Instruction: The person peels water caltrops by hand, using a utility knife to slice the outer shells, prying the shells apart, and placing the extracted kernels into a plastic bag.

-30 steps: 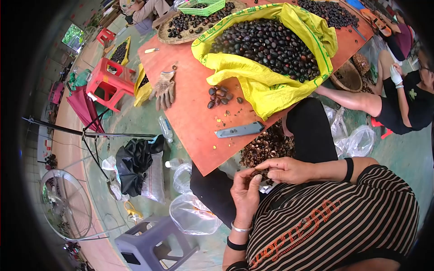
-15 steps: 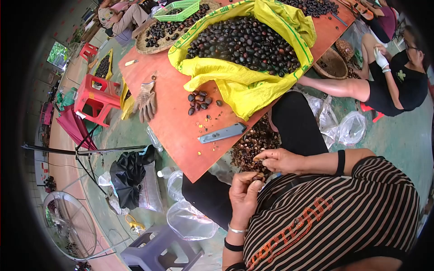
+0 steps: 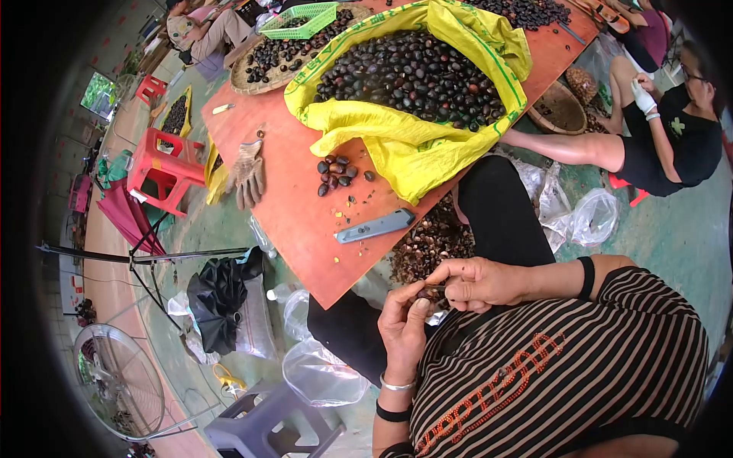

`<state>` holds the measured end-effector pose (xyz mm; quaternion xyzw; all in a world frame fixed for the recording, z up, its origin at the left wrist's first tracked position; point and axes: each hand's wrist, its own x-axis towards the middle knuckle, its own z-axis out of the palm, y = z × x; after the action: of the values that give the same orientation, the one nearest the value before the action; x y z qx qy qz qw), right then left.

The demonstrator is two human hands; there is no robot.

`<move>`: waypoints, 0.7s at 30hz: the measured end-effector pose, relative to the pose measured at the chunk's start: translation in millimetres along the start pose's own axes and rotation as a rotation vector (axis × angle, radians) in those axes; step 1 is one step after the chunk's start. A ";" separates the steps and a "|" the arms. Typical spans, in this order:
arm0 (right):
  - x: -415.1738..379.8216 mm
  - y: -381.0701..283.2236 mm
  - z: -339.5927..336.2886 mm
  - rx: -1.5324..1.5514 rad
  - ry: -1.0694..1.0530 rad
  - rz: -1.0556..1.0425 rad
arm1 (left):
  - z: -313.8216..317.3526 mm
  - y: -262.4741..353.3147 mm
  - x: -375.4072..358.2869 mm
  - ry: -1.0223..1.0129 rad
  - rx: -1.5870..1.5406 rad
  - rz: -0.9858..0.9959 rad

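Note:
My left hand point(image 3: 403, 324), with a silver bracelet and a black band at the wrist, pinches a dark brown nut point(image 3: 434, 293) between thumb and fingertips. From the right, my right hand point(image 3: 479, 284) meets it at the nut, its fingers curled and closed; what it holds is mostly hidden. Below both hands lies a heap of brown shell pieces point(image 3: 431, 248). On the red tabletop point(image 3: 298, 244) near them are a grey-blue box cutter point(image 3: 376, 226), a small group of dark nuts point(image 3: 336, 174) and a yellow sack point(image 3: 359, 126) full of dark nuts.
A work glove point(image 3: 248, 174) lies near the table's left edge. Beyond it are a red stool point(image 3: 160, 168), a round fan point(image 3: 118, 380) and a grey stool point(image 3: 267, 427). At the right sits a co-worker point(image 3: 672, 137), one leg stretched toward the table. Plastic bags point(image 3: 324, 374) lie below.
My right hand has moved left and slightly down, from apart to touching my left hand at the nut. My left hand has shifted slightly left.

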<state>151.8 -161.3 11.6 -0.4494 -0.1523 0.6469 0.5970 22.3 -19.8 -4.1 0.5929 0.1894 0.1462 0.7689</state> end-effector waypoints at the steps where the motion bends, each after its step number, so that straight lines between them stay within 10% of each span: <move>1: 1.4 3.1 -1.2 0.032 0.000 -0.011 | -1.4 -1.7 0.2 0.000 -0.001 0.000; 7: 18.2 11.7 -18.8 -0.158 0.353 0.060 | -9.6 -10.5 -1.5 -0.168 -0.452 -0.083; 21: 10.3 -10.2 8.9 -0.514 0.102 -0.387 | 1.0 0.8 3.4 0.025 -0.341 -0.072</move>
<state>152.7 -146.4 19.9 -0.5800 -0.3632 0.4385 0.5826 25.8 -19.0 -3.5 0.4448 0.1925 0.1559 0.8607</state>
